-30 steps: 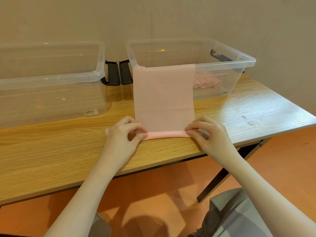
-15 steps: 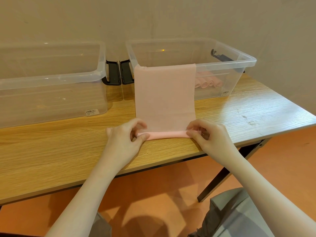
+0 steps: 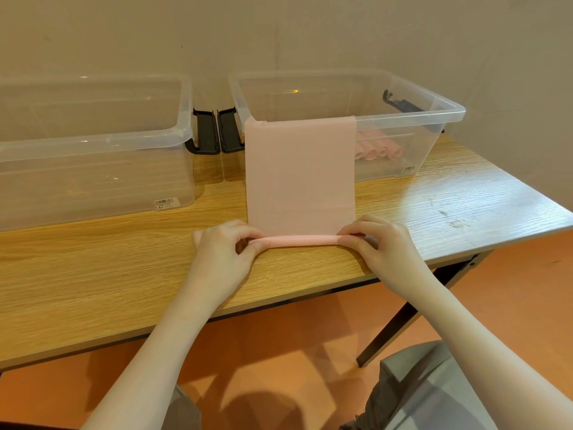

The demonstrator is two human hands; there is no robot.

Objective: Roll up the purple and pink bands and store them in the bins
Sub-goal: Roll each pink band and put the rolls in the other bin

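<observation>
Your left hand [image 3: 221, 254] and right hand [image 3: 379, 243] each pinch one end of the thin roll started at the near edge of the pink band [image 3: 300, 169], which lies on the worktop [image 3: 93, 274] and climbs over the front rim of the right bin [image 3: 403, 119], its far end draped inside. Both grips are closed on the roll, fingers curled over the ends. To roll well from here, turn both ends at the same rate so the tube stays square to the band's long edges, and keep light tension against the drape so the layers wind tight. Finished pink rolls [image 3: 378, 150] already lie in that bin; the left bin [image 3: 93, 150] looks empty.
</observation>
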